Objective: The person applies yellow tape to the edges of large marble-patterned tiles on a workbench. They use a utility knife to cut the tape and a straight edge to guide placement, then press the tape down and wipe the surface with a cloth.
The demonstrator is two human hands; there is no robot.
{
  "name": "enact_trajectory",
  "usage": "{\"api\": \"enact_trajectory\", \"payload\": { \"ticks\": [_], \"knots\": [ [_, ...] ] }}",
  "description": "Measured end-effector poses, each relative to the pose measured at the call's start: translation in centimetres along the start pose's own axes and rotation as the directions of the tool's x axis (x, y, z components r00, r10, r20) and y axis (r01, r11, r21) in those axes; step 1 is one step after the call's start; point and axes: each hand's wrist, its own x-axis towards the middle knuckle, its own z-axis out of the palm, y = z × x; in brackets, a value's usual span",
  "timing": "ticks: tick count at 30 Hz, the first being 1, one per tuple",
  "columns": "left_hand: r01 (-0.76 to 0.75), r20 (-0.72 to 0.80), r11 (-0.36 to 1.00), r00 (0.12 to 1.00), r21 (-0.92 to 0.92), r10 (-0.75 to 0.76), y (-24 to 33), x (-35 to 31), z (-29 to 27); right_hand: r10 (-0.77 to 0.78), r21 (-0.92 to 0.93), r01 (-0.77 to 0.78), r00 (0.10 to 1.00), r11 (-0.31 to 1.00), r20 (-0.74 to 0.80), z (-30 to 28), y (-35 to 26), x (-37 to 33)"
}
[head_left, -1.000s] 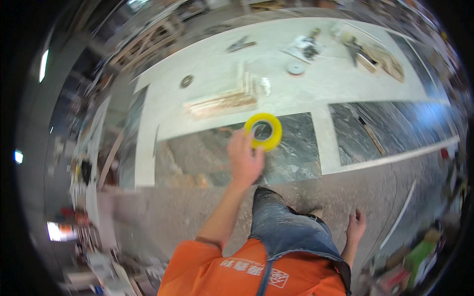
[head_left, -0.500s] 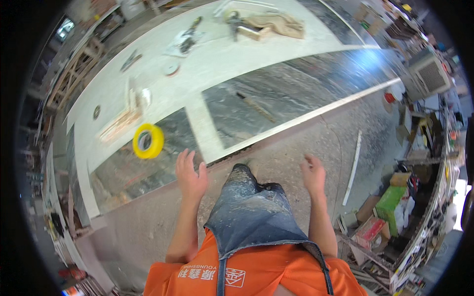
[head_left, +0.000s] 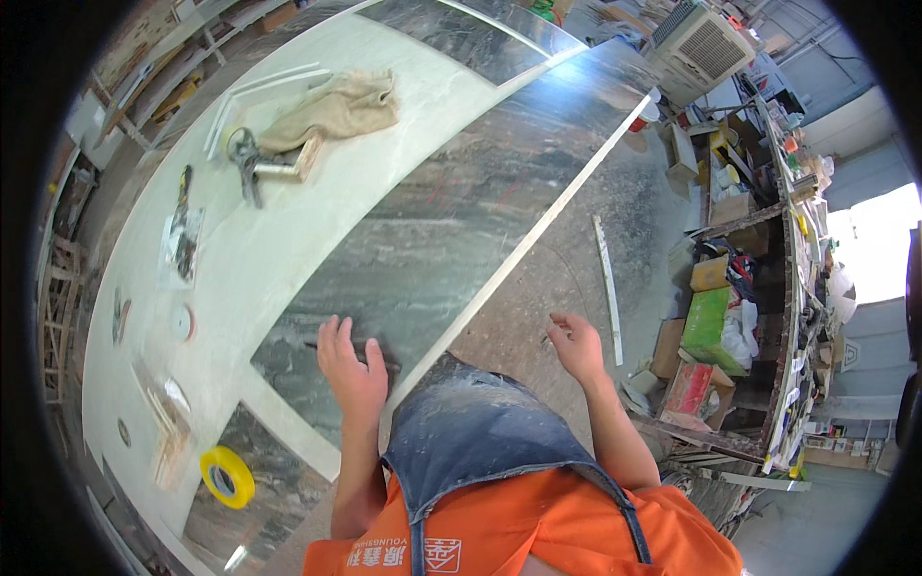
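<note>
My left hand (head_left: 353,370) hovers over or rests on the dark veined panel (head_left: 461,226), with the fingers apart and nothing seen in them; contact is unclear. A thin dark stick (head_left: 388,364) lies on the panel and is mostly hidden by that hand. Off to the right, my right hand (head_left: 578,350) hangs over the floor beside the table, fingers loosely bent and apart, apparently empty. To the lower left of my left hand, a roll of yellow tape (head_left: 240,487) lies on another dark panel.
On the pale tabletop (head_left: 254,288) are a brown cloth (head_left: 341,110), a clamp-like tool (head_left: 247,163), a small white disc (head_left: 182,322) and wooden strips (head_left: 171,446). A white strip (head_left: 608,288) lies on the floor. Cluttered shelving (head_left: 715,326) lines the right, below an air cooler (head_left: 701,48).
My view has turned and shifted to the right along the table. My left hand is now over the larger dark panel, by the stick. My right hand stays off the table.
</note>
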Motion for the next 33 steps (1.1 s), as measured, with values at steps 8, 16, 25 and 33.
{"api": "enact_trajectory", "payload": {
  "ticks": [8,16,25,33],
  "knots": [
    [0.044,-0.023,0.998,0.999,-0.05,-0.045,2.1,3.4,1.9,-0.327,-0.038,0.328,0.945,0.944,0.02,0.5,-7.6,12.9],
    [0.617,-0.474,0.745,0.751,0.254,-0.46,-1.9,-5.2,-1.6,-0.769,-0.083,0.828,0.548,0.554,0.33,4.6,-11.6,21.2],
    [0.984,-0.561,0.039,0.132,0.174,-0.818,-7.3,-13.5,-7.8,-0.866,0.038,0.952,0.26,0.304,0.426,6.6,-11.9,25.9],
    [0.947,-0.483,0.094,0.24,0.308,-0.842,-8.1,-12.8,-8.6,-0.865,-0.058,0.938,0.338,0.342,0.372,6.9,-11.6,23.8]
  ]
}}
